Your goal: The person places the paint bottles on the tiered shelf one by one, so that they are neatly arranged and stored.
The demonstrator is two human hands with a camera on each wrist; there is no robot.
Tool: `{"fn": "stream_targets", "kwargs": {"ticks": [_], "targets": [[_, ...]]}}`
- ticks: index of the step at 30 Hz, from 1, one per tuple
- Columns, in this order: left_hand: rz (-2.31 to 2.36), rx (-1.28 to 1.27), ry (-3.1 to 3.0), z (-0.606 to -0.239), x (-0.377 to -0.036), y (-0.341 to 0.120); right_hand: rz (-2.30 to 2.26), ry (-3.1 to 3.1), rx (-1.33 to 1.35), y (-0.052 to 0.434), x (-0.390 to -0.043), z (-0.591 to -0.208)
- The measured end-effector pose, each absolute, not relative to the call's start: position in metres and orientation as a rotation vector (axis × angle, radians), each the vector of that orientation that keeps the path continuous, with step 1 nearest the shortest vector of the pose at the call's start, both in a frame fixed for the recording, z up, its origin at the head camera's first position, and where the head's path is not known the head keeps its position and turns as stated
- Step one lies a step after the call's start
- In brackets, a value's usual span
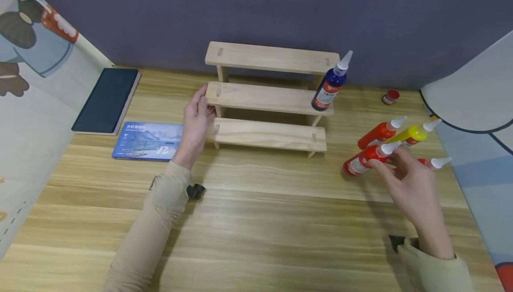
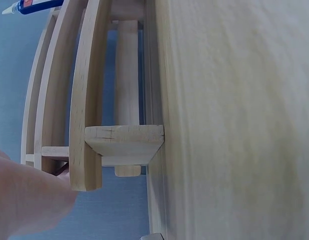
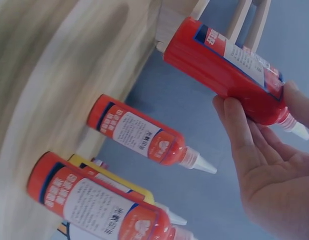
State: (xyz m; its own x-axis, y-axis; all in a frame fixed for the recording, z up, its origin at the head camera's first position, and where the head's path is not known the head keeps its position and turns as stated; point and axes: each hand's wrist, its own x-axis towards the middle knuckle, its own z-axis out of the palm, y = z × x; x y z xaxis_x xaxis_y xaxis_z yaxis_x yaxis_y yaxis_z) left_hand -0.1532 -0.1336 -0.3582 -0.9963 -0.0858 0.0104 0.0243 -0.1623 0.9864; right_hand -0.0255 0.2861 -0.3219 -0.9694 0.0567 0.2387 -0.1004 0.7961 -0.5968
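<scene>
- The right hand (image 1: 413, 185) pinches a red bottle (image 1: 362, 159) near its neck between thumb and fingertips, lifted and tilted just above the table (image 1: 280, 221), to the right of the wooden rack (image 1: 266, 98).
- In the right wrist view the same red bottle (image 3: 229, 70) lies across the fingers (image 3: 244, 135), nozzle pointing past the palm.
- Just behind it lie another red bottle (image 1: 378, 132), a yellow bottle (image 1: 417, 132) and one more whose white nozzle (image 1: 440, 162) shows beyond the hand.
- The left hand (image 1: 197, 120) rests against the left end of the rack, fingers curled round the middle shelf's end.
- A blue bottle (image 1: 330, 85) stands on the middle shelf's right end.
- A small red jar (image 1: 390, 97) sits farther back.
- A blue box (image 1: 148, 140) and a dark notebook (image 1: 107, 99) lie left of the rack.
</scene>
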Motion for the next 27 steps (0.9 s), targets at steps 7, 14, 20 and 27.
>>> {"fn": "stream_targets", "kwargs": {"ticks": [7, 14, 20, 27], "targets": [[-2.342, 0.064, -1.979, -0.359, -0.153, -0.134, 0.994, -2.725, 0.060, 0.278, -0.031, -0.314], [-2.342, 0.070, -1.980, -0.359, -0.154, -0.134, 0.979, -2.726, 0.040, 0.267, -0.036, -0.307], [-2.337, 0.055, -1.978, -0.359, -0.153, -0.134, 1.039, -2.733, 0.027, 0.257, -0.043, -0.300], [-2.332, 0.056, -1.976, -0.358, -0.152, -0.133, 1.053, -2.699, 0.058, 0.246, -0.049, -0.296]]}}
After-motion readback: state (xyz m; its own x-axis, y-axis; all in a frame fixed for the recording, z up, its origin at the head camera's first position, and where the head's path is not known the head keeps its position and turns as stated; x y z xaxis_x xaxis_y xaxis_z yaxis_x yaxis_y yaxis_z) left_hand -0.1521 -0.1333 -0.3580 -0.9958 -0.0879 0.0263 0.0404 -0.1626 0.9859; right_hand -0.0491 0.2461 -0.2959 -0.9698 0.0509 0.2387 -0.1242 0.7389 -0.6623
